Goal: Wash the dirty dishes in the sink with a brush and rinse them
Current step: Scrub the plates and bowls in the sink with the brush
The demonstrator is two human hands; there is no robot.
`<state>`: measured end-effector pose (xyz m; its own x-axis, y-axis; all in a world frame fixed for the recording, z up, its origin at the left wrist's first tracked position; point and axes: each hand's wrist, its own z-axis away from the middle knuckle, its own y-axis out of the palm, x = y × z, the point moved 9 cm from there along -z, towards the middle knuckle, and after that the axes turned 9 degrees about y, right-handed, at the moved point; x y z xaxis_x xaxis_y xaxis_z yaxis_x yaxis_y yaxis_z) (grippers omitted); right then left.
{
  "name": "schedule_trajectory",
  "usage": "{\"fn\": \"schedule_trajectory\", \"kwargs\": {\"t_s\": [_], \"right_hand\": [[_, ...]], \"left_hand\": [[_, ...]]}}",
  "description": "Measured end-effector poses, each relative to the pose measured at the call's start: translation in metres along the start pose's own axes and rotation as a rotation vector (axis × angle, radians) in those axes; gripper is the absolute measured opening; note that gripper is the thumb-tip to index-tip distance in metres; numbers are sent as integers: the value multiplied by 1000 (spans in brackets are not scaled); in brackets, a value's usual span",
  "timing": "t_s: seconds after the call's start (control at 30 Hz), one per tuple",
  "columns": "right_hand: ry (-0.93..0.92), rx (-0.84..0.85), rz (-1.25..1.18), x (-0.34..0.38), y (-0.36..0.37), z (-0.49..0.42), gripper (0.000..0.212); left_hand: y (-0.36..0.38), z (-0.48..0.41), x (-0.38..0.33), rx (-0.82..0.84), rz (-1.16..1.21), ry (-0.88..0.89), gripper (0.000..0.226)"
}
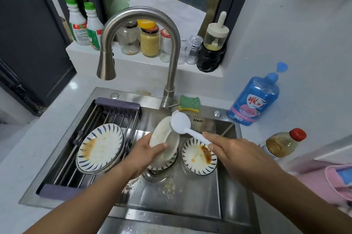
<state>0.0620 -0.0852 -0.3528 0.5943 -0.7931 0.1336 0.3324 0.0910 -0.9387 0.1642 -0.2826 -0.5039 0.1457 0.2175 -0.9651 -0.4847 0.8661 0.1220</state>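
**Two hands, one plate, one brush**

Both forearms reach in over the near edge of the steel sink (190, 195), toward the faucet (171, 43). Straight in front of the faucet's base, the left hand (146, 154) grips a white plate (163, 134) by its lower rim. The thumb lies across the inner face, and the plate is tilted on edge above the drain (154, 174). In front of the faucet and a little to its right, the right hand (234, 149) has its fingers curled round the handle of a white brush (181, 122). The round brush head lies against the upper part of the held plate, bristles toward it.

Below the held plate another blue-patterned dish sits over the drain (only its edge shows). Just right of it on the sink floor lies a striped plate (196, 157) smeared with reddish sauce. Front-left of the faucet, a stack of striped plates (101, 147) with brown smears leans on a drying rack (118, 108) that spans the sink's left side.

Touching the right side of the faucet's base lies a green and yellow sponge (189, 103). Farther right stand a blue detergent bottle (253, 100) and, nearer the person, a red-capped oil bottle (283, 143). Behind the faucet, a ledge carries glass jars (149, 43), with two green-capped spray bottles (76, 20) at its left end.
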Motion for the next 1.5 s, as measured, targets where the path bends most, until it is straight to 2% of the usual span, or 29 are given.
{"fn": "schedule_trajectory", "kwargs": {"t_s": [0.13, 0.23, 0.33, 0.43, 0.53, 0.67, 0.73, 0.83, 1.07, 1.2, 1.27, 1.33, 1.4, 1.5], "right_hand": [[-49, 21, 54, 12, -1, -23, 43], [-77, 26, 61, 19, 15, -30, 43], [-134, -16, 101, 20, 37, -35, 41], [-92, 63, 74, 12, 60, -39, 41], [-59, 115, 47, 5, 75, -41, 41], [-39, 105, 48, -2, 80, -47, 42], [-29, 97, 30, -7, 81, -51, 42], [0, 107, -4, -17, 86, -53, 42], [64, 138, -49, -33, 102, -54, 44], [117, 152, -113, -49, 114, -54, 43], [168, 177, -173, -60, 121, -56, 44], [249, 229, -346, -69, 131, -54, 43], [347, 262, -627, -75, 144, -50, 34], [478, 273, -1073, -74, 155, -41, 17]], "left_hand": [[10, -20, 24, 154, -487, 187, 31], [12, -23, 43, 162, -704, 272, 48], [18, -28, 68, 254, -956, 342, 59], [21, -32, 96, 355, -1211, 260, 69], [21, -42, 120, 387, -1339, 175, 73], [22, -52, 150, 483, -1416, 49, 77], [22, -57, 163, 472, -1445, 51, 77], [23, -60, 181, 471, -1481, 32, 90], [35, -58, 193, 521, -1502, -2, 77], [33, -66, 211, 499, -1493, 3, 57], [33, -67, 209, 500, -1498, 1, 61], [34, -68, 207, 512, -1482, 21, 65], [33, -70, 200, 483, -1400, 55, 75], [51, -73, 166, 367, -1163, 142, 74]]}}
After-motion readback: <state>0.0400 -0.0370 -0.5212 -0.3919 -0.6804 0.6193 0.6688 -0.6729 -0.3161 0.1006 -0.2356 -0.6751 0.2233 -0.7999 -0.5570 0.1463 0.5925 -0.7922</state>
